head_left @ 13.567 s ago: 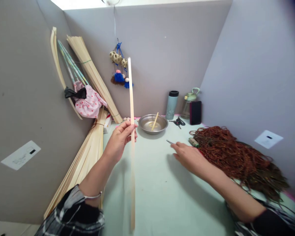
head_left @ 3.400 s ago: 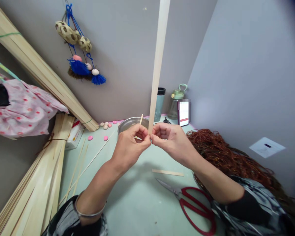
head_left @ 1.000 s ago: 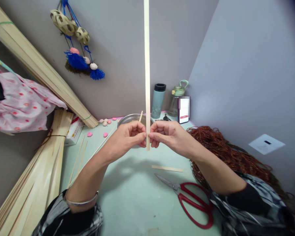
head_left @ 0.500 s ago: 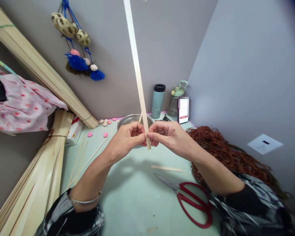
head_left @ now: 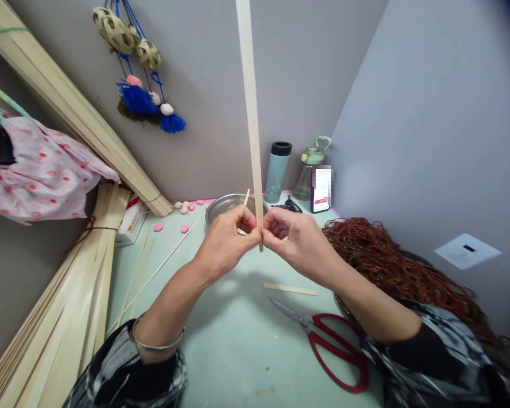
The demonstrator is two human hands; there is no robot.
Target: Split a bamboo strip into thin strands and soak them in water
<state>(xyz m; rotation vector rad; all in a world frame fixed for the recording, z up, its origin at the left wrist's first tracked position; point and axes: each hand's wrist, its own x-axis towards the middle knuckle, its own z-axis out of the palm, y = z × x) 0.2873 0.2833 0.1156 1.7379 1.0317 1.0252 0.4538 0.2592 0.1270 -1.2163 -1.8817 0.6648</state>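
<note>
A long, flat, pale strip that looks like bamboo point(head_left: 254, 124) rises nearly upright from between my hands and runs out of the top of the view. My left hand point(head_left: 229, 238) pinches it near its lower end from the left. From the right, my right hand point(head_left: 295, 241) pinches the same spot, fingertips almost touching the left ones. The strip's short lower tip shows just below the thumbs. Beneath my hands, a short cut piece of strip point(head_left: 289, 289) lies on the table beside red-handled scissors point(head_left: 323, 340).
Behind my hands stand a metal bowl point(head_left: 215, 212), a blue tumbler point(head_left: 277, 173), a green-lidded bottle point(head_left: 308, 170) and a phone point(head_left: 321, 192). Brown cord point(head_left: 391, 272) is heaped at right. Bundled strips point(head_left: 72, 272) lean at left, near a pink dotted cloth point(head_left: 46, 170). Tasselled woven ornaments point(head_left: 140, 96) hang on the wall.
The long strip has turned more upright and shows its face at a narrower angle near the hands. Both hands still pinch its lower end. The whole view has shifted slightly.
</note>
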